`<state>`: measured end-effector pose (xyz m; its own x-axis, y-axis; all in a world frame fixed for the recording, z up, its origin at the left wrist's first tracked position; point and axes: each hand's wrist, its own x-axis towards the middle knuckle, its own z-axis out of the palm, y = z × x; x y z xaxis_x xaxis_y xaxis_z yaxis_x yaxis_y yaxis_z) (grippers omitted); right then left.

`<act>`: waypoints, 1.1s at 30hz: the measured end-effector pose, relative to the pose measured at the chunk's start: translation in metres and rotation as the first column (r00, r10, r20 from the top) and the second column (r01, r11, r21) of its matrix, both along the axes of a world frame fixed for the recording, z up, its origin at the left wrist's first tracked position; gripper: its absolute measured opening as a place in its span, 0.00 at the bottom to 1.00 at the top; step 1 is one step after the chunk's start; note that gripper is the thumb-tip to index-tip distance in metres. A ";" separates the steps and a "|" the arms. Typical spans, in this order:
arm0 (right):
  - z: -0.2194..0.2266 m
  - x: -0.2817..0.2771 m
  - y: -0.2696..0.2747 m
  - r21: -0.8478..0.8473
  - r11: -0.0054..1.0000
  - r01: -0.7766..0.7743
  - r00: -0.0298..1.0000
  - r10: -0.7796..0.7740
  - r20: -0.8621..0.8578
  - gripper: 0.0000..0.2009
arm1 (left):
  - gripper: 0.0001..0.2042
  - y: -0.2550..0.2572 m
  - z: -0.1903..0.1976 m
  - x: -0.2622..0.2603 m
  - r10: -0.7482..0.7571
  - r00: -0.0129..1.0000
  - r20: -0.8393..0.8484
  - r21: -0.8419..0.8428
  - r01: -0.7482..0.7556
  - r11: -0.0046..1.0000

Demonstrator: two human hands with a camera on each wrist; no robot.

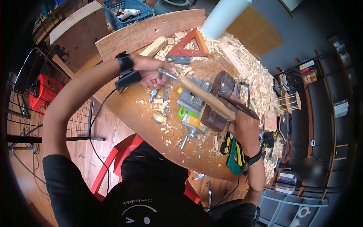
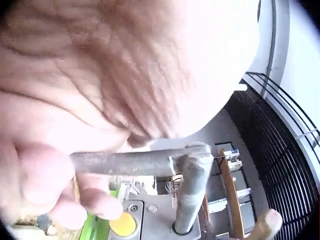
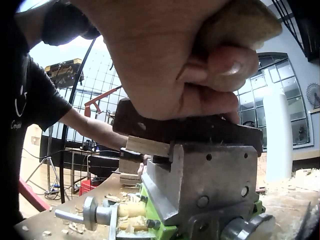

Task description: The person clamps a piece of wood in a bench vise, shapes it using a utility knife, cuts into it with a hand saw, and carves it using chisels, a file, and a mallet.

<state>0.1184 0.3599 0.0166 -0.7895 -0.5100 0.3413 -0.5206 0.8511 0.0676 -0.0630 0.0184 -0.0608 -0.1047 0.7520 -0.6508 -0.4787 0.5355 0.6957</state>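
A round wooden workbench (image 1: 136,113) strewn with shavings is seen from above. Behind it, a blue crate (image 1: 128,12) holds a pale tool whose kind cannot be made out. On the bench a grey and green vise (image 1: 191,104) is mounted; a dark wood piece (image 3: 200,131) lies across the top of its jaws, with a paler strip (image 3: 145,146) beneath it. A wooden mallet (image 1: 217,104), dark-headed with a pale handle, is gripped by the right hand (image 1: 244,126), fingers curled tightly round the handle; much of the vise is hidden beneath its head. The vise's metal crank bar (image 2: 130,162) is pinched in the curled fingers of the left hand (image 1: 149,73). A red triangle (image 1: 191,45) lies near the far edge.
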 end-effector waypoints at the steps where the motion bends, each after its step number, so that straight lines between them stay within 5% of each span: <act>1: 0.001 0.001 -0.001 0.008 1.000 0.023 1.000 -0.023 0.011 0.19 | 0.34 -0.006 0.000 0.011 -0.003 1.000 0.004 -0.004 0.003 1.000; 4: 0.001 0.000 0.000 -0.004 1.000 -0.014 1.000 0.014 -0.012 0.19 | 0.37 -0.021 0.016 0.053 0.343 0.915 -0.212 0.186 -0.307 0.933; 9: 0.001 0.001 0.001 0.011 1.000 -0.007 1.000 0.007 -0.008 0.18 | 0.23 -0.033 0.010 0.071 0.298 0.898 -0.324 0.204 -0.242 0.949; 12: 0.000 0.000 0.001 0.022 1.000 0.002 1.000 -0.002 -0.008 0.17 | 0.14 -0.017 0.028 0.094 0.470 0.700 -0.538 0.213 -0.426 0.879; 19: 0.001 0.002 -0.003 0.019 1.000 0.016 0.999 -0.015 -0.035 0.15 | 0.23 -0.004 0.032 0.109 0.547 0.550 -0.631 0.234 -0.538 0.810; 21: -0.001 0.001 0.000 0.026 1.000 0.009 1.000 -0.008 -0.024 0.16 | 0.21 -0.005 0.032 0.113 0.464 0.359 -0.810 0.239 -0.519 0.820; 22: -0.001 0.002 0.001 0.029 1.000 0.003 1.000 -0.003 -0.013 0.17 | 0.21 -0.007 0.026 0.109 0.464 0.362 -0.809 0.239 -0.518 0.821; 24: 0.000 0.002 0.000 0.038 0.999 0.012 1.000 -0.012 -0.013 0.16 | 0.16 -0.012 0.008 0.095 0.303 -0.168 -0.938 0.341 -0.298 0.892; 25: 0.000 0.002 -0.001 0.046 0.999 0.018 1.000 -0.018 -0.017 0.15 | 0.16 -0.011 0.016 0.093 0.303 -0.167 -0.938 0.341 -0.298 0.892; 28: -0.001 0.001 0.000 0.048 0.999 0.012 1.000 -0.011 -0.011 0.19 | 0.13 -0.002 0.062 0.089 0.054 0.170 -0.984 -0.025 -0.432 0.902; 32: -0.008 0.004 -0.006 -0.010 1.000 -0.005 1.000 0.005 -0.023 0.24 | 0.16 0.006 0.088 0.063 -0.107 0.245 -0.964 -0.198 -0.384 0.902; 33: -0.009 0.005 -0.006 -0.022 1.000 0.003 1.000 -0.003 -0.012 0.26 | 0.17 0.012 0.105 0.063 -0.163 0.367 -0.916 -0.310 -0.389 0.868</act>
<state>0.1236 0.3535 0.0078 -0.7868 -0.4998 0.3623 -0.5172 0.8541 0.0550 -0.0001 0.0306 0.0443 -0.8807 0.3638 -0.3034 0.2041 0.8694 0.4499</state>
